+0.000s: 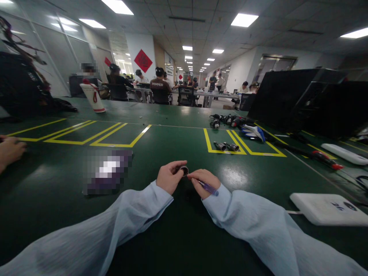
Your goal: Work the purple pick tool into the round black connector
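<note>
My left hand is closed around a small dark round part, held just above the green table. My right hand is closed on a purple pen, whose tip points at the round part. Both hands meet at the middle of the table, close to me. Light blue sleeves cover both forearms.
Two small metal cylinders lie in a yellow-taped box; more dark parts and blue-white gloves sit behind. A red-handled screwdriver, white flat devices, black monitors, a white cup and another person's hand are around.
</note>
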The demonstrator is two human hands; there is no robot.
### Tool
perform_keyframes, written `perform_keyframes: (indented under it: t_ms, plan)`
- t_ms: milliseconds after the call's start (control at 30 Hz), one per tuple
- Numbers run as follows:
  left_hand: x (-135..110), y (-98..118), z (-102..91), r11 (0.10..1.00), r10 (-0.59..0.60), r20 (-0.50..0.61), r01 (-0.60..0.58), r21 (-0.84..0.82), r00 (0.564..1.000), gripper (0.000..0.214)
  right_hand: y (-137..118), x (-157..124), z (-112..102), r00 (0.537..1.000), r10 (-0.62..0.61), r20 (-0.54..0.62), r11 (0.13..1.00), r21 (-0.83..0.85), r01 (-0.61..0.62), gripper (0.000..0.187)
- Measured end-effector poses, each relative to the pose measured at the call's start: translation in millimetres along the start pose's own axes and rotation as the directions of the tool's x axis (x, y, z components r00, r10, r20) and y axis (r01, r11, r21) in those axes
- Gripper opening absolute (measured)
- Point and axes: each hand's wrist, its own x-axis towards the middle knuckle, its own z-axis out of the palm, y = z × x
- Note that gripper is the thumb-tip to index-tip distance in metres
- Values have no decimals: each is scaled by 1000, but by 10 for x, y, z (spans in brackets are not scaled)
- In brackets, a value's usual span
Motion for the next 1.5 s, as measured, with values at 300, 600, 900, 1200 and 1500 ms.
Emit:
perform_keyframes:
  t_ms: [300, 600, 900, 1200, 1500]
  plan:
    - [-15, 57, -10, 999, -27, 29, 28, -27, 999, 33, 17, 3, 5, 997, -61, -45, 998, -21, 60, 23]
    - [-42, 83, -7, 1000, -17, 78, 17, 7, 997, 37, 16, 1, 10, 996, -56, -67, 998, -35, 54, 21]
    - [-12, 30, -10, 1000, -24, 28, 24, 11, 999, 31, -2, 0, 12, 996, -39, -85, 999, -33, 36, 21]
    - [-9, 0, -6, 1000, -4, 36, 4, 7, 999, 32, 25, -13, -2, 997, -59, -57, 998, -15, 58, 21]
    - [-47, 68, -26, 999, 1, 90, -5, 47, 996, 38, 17, -12, -15, 991, 131, 5, 988, 79, -131, 22]
